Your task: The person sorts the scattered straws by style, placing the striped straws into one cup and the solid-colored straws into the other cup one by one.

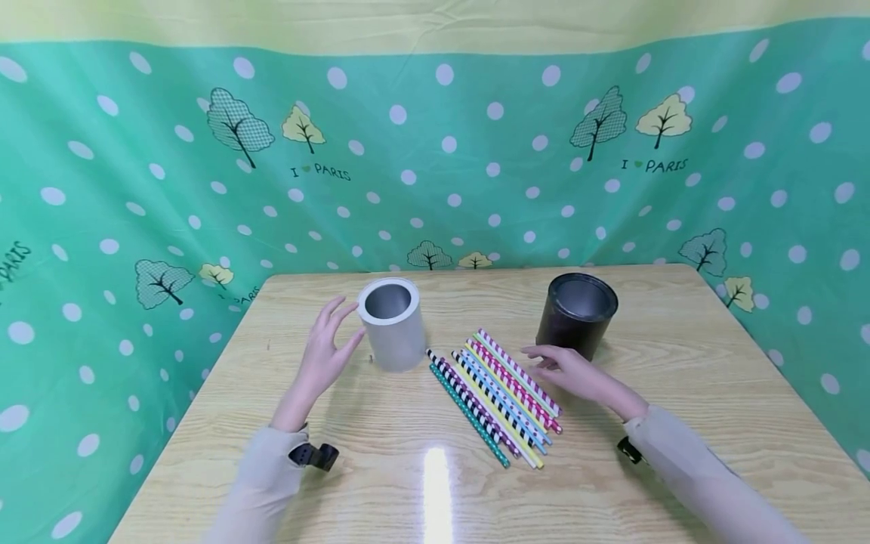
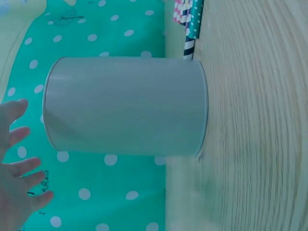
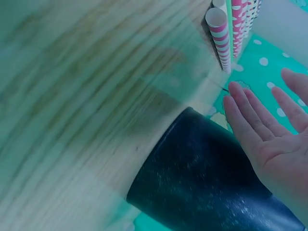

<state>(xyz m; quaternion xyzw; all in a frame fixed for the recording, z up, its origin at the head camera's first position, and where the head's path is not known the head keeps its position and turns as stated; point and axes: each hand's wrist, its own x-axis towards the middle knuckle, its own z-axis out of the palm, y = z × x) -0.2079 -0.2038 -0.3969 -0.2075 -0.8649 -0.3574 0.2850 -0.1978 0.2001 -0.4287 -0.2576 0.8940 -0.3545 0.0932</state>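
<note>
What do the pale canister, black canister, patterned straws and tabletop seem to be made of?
Pale canister: perhaps painted metal, smooth and matte with thin edge lines.
Black canister: metal or plastic, I can't tell; its specked side has a soft sheen.
Straws: probably paper, with stripes and dots.
Tabletop: wood or wood-look laminate, grained, with a glossy light reflection.

Right hand (image 3: 276,149) with fingers extended, near a black cylindrical container (image 3: 207,173); pink-and-white striped straw (image 3: 220,36) beside other patterned straws (image 3: 237,24); wood-grain tabletop (image 3: 86,96), green cloth with white dots (image 3: 253,65) beyond
</note>
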